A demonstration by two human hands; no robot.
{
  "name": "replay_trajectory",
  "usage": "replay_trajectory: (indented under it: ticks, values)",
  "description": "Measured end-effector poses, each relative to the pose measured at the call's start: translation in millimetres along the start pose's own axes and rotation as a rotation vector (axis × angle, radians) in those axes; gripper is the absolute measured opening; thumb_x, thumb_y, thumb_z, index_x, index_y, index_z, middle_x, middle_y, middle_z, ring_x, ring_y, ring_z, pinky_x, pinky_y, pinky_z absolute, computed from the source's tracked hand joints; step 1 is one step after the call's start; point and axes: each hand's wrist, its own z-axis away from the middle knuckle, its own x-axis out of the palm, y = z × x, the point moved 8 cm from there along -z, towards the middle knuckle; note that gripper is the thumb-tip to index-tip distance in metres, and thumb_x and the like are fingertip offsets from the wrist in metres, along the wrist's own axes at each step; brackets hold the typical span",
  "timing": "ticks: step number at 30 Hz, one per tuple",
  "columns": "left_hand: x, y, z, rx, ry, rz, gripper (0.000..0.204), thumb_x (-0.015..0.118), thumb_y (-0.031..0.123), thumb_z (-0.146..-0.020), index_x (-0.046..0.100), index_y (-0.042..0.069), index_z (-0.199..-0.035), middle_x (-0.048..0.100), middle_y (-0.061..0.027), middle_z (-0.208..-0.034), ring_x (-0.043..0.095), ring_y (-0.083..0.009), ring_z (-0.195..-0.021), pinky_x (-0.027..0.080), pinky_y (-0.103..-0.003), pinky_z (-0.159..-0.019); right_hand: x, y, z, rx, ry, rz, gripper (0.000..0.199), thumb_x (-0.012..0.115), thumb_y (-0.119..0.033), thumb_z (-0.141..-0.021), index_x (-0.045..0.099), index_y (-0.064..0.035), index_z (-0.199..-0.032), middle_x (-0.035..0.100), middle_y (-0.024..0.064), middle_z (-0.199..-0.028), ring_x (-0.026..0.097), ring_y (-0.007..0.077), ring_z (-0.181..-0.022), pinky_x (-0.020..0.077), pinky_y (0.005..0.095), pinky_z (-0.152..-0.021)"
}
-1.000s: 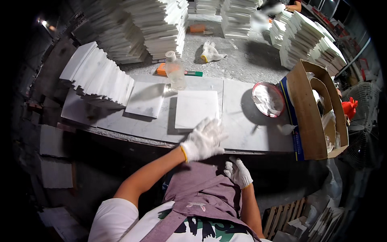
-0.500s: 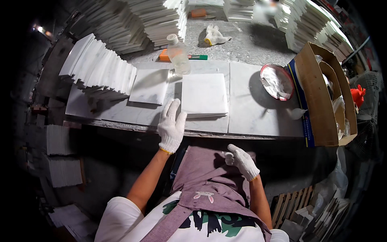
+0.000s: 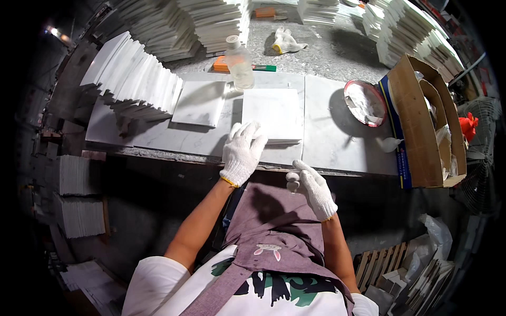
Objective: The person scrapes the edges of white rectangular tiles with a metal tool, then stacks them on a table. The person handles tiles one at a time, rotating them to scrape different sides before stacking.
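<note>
My left hand (image 3: 244,151), in a white knitted glove with a yellow cuff, reaches to the near left corner of a short stack of square white marble tiles (image 3: 272,114). Its fingers are extended, and their tips seem to touch the stack's edge. Over the bench's front edge, my right hand (image 3: 312,189), gloved the same way, hovers with some fingers half bent and apart; nothing shows in it. A single tile (image 3: 199,104) lies flat left of the stack. Behind them stands a clear plastic bottle (image 3: 241,68) with a pale cap.
A leaning row of tiles (image 3: 134,79) fills the bench's left. To the right are a red-rimmed round container (image 3: 365,104) and an open cardboard box (image 3: 421,126). Farther back lie a loose glove (image 3: 287,42) and an orange-and-green object (image 3: 221,64), with tall tile stacks (image 3: 219,23) behind.
My left hand has moved right, from the gap between the tiles to the stack's near corner. My right hand has risen toward the bench edge. The whole view has shifted slightly.
</note>
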Motion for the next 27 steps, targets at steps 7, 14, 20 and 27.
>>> replay_trajectory:
  ticks: [7, 14, 20, 27]
  values:
    - [22.0, 2.6, -64.3, 0.230, 0.000, -0.481, 0.047, 0.055, 0.042, -0.084, 0.059, 0.011, -0.120, 0.049, -0.0099, -0.132, 0.040, -0.0307, -0.125, 0.033, -0.045, -0.103, 4.6, 25.1, 8.3, 0.073, -0.004, 0.049, 0.051, 0.054, -0.033, -0.096, 0.046, -0.0006, -0.134, 0.063, 0.0092, -0.103, 0.060, 0.0153, -0.085, 0.0506, 0.0299, -0.079]
    - [39.8, 2.2, -106.3, 0.229, -0.141, -0.465, 0.052, 0.051, 0.044, -0.085, 0.052, 0.012, -0.126, 0.050, -0.0116, -0.121, 0.042, -0.0303, -0.115, 0.028, -0.048, -0.102, 2.5, 39.0, 18.3, 0.103, -0.023, 0.073, 0.052, 0.054, -0.034, -0.095, 0.045, -0.0007, -0.134, 0.063, 0.0093, -0.106, 0.060, 0.0159, -0.088, 0.0507, 0.0307, -0.081]
    - [41.3, 3.9, -113.4, 0.199, -0.186, -0.481, 0.053, 0.050, 0.046, -0.085, 0.052, 0.013, -0.126, 0.051, -0.0130, -0.123, 0.042, -0.0313, -0.117, 0.028, -0.049, -0.102, 7.3, 52.8, 18.1, 0.161, -0.061, 0.028, 0.052, 0.054, -0.034, -0.095, 0.044, -0.0014, -0.136, 0.062, 0.0087, -0.107, 0.060, 0.0156, -0.089, 0.0506, 0.0306, -0.082]
    - [37.3, 11.2, -91.6, 0.017, -0.173, -0.587, 0.055, 0.050, 0.050, -0.083, 0.056, 0.013, -0.122, 0.051, -0.0171, -0.130, 0.047, -0.0367, -0.116, 0.030, -0.049, -0.101, 12.9, 39.3, 9.4, 0.063, -0.044, -0.027, 0.054, 0.055, -0.031, -0.095, 0.039, -0.0002, -0.137, 0.058, 0.0090, -0.108, 0.057, 0.0158, -0.088, 0.0485, 0.0314, -0.081]
